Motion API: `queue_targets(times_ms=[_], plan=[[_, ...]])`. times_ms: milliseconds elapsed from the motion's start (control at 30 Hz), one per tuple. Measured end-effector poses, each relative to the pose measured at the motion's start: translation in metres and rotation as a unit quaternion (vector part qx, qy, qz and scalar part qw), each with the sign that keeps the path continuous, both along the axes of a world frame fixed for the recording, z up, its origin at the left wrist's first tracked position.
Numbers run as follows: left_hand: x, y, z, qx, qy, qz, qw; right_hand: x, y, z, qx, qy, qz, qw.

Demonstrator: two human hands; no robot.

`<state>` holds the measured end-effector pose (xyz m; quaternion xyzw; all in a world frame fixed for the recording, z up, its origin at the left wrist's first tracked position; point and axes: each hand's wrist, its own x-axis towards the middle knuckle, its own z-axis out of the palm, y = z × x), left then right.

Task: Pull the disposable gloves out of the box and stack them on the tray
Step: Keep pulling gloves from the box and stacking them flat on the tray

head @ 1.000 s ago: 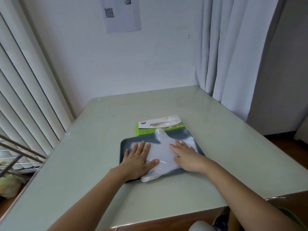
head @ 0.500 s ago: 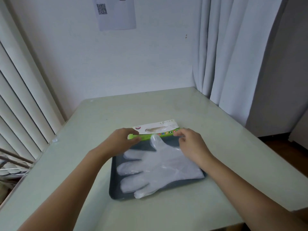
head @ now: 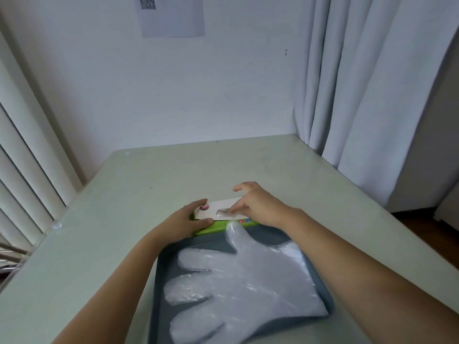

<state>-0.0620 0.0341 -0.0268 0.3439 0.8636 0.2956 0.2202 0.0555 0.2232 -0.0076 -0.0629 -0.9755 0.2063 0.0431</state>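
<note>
A clear plastic glove (head: 244, 289) lies flat on the dark grey tray (head: 159, 294), fingers pointing left, thumb reaching up toward the box. The green and white glove box (head: 216, 219) sits just behind the tray. My left hand (head: 183, 219) grips the box's left end, thumb on its front and fingers over the top. My right hand (head: 258, 207) hovers over the box's right half, its fingertips pinching at the clear plastic in the top slot.
The pale green table (head: 124, 207) runs to a white wall. Vertical blinds (head: 27, 170) hang at the left, a white curtain (head: 360, 95) at the right. A paper sheet (head: 171, 16) is stuck on the wall.
Both hands left the glove on the tray and moved forward to the box. The left hand took hold of its left end and the right hand reached onto its top slot.
</note>
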Motion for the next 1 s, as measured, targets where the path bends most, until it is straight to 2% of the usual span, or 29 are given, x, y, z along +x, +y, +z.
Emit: queue_targets(times_ms=[133, 367, 567, 1000], plan=[[-0.008, -0.001, -0.009, 0.017, -0.024, -0.006, 1.0, -0.014, 0.008, 0.001, 0.071, -0.055, 0.074, 0.993], [-0.017, -0.001, -0.019, 0.028, -0.036, -0.022, 0.999, -0.023, 0.004, -0.012, 0.052, 0.056, 0.058, 0.995], [-0.02, -0.002, -0.023, 0.04, -0.042, -0.023, 0.998, -0.021, 0.001, -0.014, 0.075, 0.053, 0.083, 0.992], [-0.018, -0.002, -0.021, 0.056, -0.036, -0.03, 0.997, -0.021, 0.002, -0.022, -0.008, 0.082, 0.024, 0.996]])
